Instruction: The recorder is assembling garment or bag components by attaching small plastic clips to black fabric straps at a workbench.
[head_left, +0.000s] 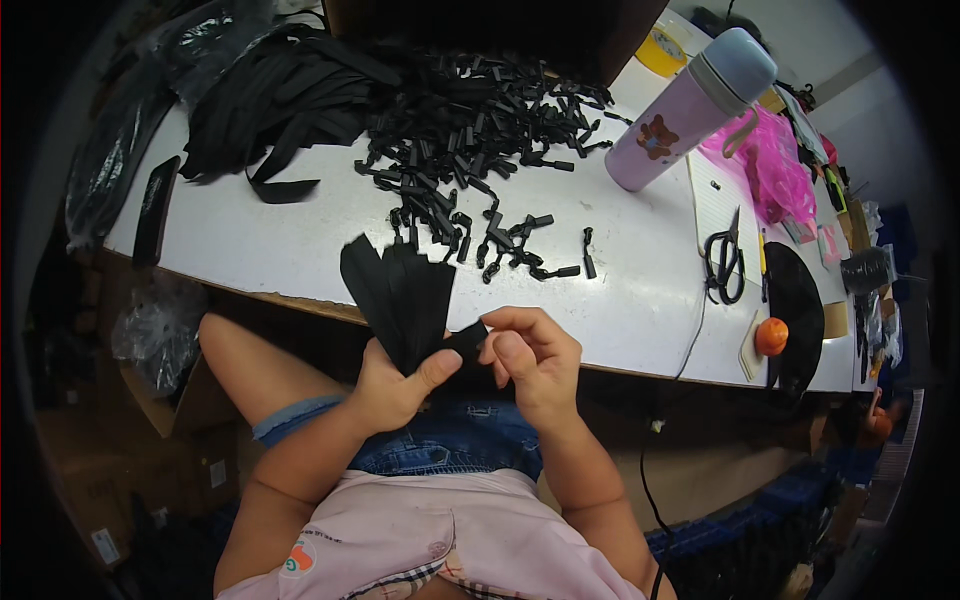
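Note:
My left hand [405,385] is closed round a fanned bundle of black fabric strips [395,300], which look like zipper tapes. The strips' far ends spread upward over the table's front edge. To the right of the bundle, my right hand [535,365] pinches the end of one black strip [465,345] between thumb and fingers. Just beyond my hands lies a wide pile of small black zipper sliders with pulls [450,130]. A few sliders [515,240] are scattered toward the front edge.
More black strips [275,90] are heaped at the back left, beside clear plastic. On the right stand a lilac bottle [665,125], black-handled scissors [724,265], a pink bag [770,165] and an orange fruit [771,337]. The white table [620,310] ends above my lap; a cord hangs down.

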